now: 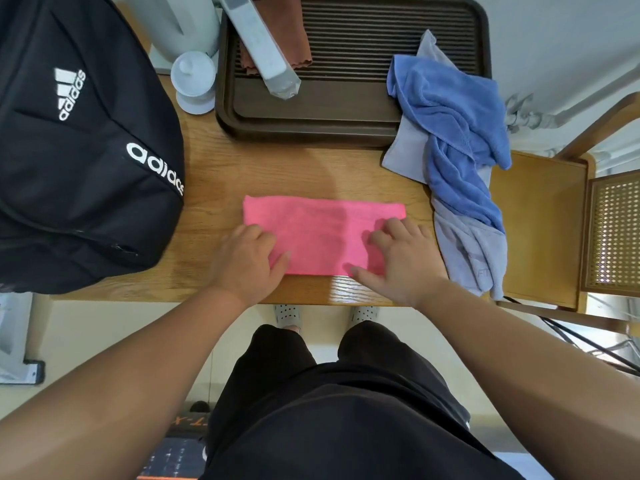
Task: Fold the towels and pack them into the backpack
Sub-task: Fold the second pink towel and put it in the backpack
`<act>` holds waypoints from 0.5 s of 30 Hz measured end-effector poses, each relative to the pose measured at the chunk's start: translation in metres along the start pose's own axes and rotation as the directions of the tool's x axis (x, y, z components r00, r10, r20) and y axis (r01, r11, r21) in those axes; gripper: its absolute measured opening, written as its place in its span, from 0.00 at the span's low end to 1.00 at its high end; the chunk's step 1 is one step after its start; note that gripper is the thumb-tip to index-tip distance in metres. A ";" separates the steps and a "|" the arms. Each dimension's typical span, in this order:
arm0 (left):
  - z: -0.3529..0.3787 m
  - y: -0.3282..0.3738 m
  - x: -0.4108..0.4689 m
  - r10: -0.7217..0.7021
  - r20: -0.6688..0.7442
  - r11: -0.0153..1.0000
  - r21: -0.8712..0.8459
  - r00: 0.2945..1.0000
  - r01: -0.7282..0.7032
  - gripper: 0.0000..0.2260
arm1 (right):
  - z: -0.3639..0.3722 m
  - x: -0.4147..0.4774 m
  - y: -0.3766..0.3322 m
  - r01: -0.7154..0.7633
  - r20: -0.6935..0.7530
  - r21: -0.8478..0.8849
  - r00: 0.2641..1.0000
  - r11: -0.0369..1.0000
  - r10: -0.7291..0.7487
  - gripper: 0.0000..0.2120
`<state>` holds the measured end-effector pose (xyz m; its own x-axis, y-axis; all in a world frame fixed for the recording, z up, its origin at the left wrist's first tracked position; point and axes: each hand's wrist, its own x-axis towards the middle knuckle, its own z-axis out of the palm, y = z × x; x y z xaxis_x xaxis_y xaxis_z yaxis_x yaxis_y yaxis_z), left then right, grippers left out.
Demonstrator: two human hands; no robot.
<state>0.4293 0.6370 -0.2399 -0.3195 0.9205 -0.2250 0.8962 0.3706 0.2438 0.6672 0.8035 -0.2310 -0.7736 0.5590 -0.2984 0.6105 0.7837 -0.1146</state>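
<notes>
A pink towel (pixel 322 230) lies folded into a flat rectangle near the front edge of the wooden table (pixel 214 188). My left hand (pixel 247 259) rests on its near left corner, fingers curled over the cloth. Over at the near right corner, my right hand (pixel 398 258) presses down with fingers spread. A black backpack (pixel 79 150) stands at the table's left end. A crumpled blue towel (pixel 457 133) lies on a grey towel (pixel 467 251) at the right end, and both hang over the edge.
A dark brown slatted tray (pixel 346 109) sits behind the pink towel, holding a brown cloth (pixel 294 36) and a long white device (pixel 266 53). A small white lidded cup (pixel 194 81) stands left of the tray. A wooden chair (pixel 554 220) is to the right.
</notes>
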 end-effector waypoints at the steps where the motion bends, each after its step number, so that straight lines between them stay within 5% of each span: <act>1: -0.001 0.007 0.007 -0.021 0.003 1.000 -0.010 1.000 0.021 0.24 | -0.002 0.007 -0.009 0.000 -0.006 0.001 1.000 1.000 0.000 0.33; 9: 0.039 0.033 0.038 -0.124 0.189 0.988 0.112 0.974 0.104 0.35 | 0.038 0.050 -0.047 -0.117 0.112 0.056 0.988 0.992 0.110 0.37; 15: 0.056 0.022 0.035 -0.119 0.154 0.987 0.127 0.981 0.100 0.39 | 0.051 0.046 -0.016 -0.059 0.036 0.002 0.998 0.998 0.059 0.42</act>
<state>0.4555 0.6706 -0.2953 -0.3729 0.8395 -0.3953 0.8916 0.4421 0.0978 0.6308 0.8026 -0.2913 -0.7294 0.5945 -0.3383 0.6557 0.7486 -0.0983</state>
